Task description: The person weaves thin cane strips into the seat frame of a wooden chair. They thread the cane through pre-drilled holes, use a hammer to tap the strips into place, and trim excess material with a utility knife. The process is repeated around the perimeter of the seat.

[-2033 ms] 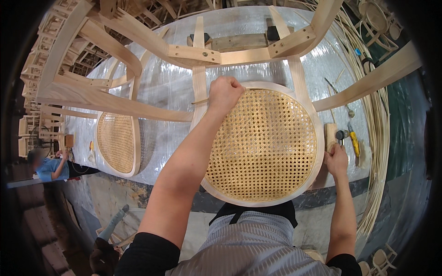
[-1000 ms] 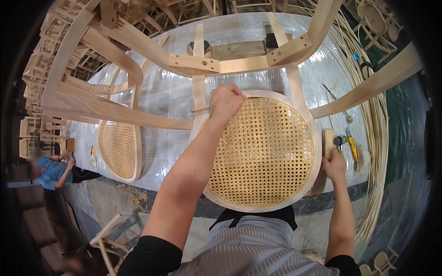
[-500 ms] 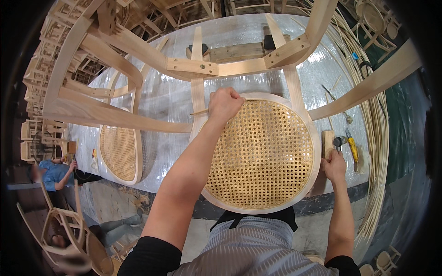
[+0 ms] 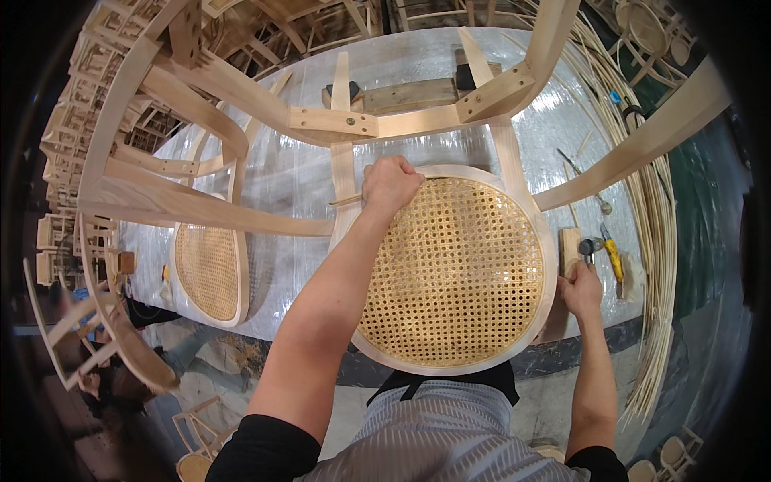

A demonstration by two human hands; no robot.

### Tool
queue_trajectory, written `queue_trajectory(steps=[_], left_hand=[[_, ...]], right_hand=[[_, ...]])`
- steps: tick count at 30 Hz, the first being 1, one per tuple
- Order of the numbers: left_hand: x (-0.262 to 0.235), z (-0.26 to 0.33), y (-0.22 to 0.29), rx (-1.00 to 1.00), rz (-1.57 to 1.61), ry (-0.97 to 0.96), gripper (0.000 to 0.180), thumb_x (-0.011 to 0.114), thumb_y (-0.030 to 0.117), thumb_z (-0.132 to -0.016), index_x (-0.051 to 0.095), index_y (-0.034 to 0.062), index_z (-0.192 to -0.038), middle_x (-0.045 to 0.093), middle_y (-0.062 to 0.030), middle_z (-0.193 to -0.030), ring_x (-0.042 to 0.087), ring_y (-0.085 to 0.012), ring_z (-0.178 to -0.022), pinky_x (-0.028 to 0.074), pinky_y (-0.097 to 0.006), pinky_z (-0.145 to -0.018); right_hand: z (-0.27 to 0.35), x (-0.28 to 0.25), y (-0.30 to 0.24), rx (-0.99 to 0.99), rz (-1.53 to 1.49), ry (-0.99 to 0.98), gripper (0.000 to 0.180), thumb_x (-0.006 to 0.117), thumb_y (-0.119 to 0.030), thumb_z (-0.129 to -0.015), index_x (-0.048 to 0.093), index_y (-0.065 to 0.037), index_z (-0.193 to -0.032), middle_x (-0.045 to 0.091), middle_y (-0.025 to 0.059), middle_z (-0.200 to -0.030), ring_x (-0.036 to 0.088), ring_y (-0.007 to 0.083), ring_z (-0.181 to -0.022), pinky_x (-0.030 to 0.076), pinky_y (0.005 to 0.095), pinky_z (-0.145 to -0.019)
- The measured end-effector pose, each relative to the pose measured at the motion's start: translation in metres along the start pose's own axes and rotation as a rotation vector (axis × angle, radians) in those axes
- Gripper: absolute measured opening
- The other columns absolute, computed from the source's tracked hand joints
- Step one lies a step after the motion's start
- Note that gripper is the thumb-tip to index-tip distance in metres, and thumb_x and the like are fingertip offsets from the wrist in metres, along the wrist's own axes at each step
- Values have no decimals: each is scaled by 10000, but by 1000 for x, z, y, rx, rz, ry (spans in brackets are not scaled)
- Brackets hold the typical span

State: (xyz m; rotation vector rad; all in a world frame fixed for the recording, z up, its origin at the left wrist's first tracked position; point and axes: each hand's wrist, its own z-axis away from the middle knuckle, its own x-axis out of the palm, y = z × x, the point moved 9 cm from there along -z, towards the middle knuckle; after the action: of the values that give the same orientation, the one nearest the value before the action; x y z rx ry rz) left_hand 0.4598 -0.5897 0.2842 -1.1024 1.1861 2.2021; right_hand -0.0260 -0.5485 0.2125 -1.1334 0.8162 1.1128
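In front of me lies a wooden chair frame with a round woven cane panel in a pale wood rim. My left hand is closed in a pinch at the panel's upper left edge. From it, a thin cane strip sticks out leftward over the wooden upright. To the right of the panel, my right hand is closed low over the table, round a hammer whose dark, round head shows just above the fingers. Its handle is mostly hidden by the hand. A small wooden block touches those fingers.
A yellow utility knife rests right of the hammer. Long cane strips run down the right side of the plastic-covered table. Another chair's cane panel stands at left. Past the table's left end, a chair is off the floor near people.
Both hands hold nearly the same places. At far left, the background chair has risen and turned, and the person in blue is now mostly hidden. My view has shifted slightly.
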Motion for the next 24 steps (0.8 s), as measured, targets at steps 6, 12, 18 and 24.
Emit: queue_trajectory(steps=[6,12,18,24], left_hand=[[-3,-3,2,33,-67,70,265,841,343,-776,804,119,-912,794,-113,-984,714,-299,-1022,577,-420,-921],[-2,-7,0,66,-58,93,296,865,360,-748,784,102,-868,796,-106,-913,756,-272,-899,587,-396,-852],[-2,-8,-3,46,-41,86,305,881,350,-741,774,93,-865,790,-104,-896,748,-254,-869,583,-385,-824],[3,-3,4,-33,-69,-9,256,811,311,-800,779,123,-972,773,-112,-1095,629,-336,-1164,539,-446,-986]], right_hand=[[0,0,2,2,3,14,409,866,-282,-785,574,-31,-922,608,201,-1003,646,444,-910,520,548,-798],[1,0,3,11,-15,4,400,862,-279,-792,577,-29,-920,607,199,-993,645,440,-914,517,549,-801],[2,-1,0,21,-21,-10,401,860,-278,-800,584,-31,-953,605,193,-1006,642,429,-927,513,540,-814],[3,-2,5,48,-31,-25,402,857,-287,-804,588,-35,-965,607,194,-1026,653,430,-943,520,540,-825]])
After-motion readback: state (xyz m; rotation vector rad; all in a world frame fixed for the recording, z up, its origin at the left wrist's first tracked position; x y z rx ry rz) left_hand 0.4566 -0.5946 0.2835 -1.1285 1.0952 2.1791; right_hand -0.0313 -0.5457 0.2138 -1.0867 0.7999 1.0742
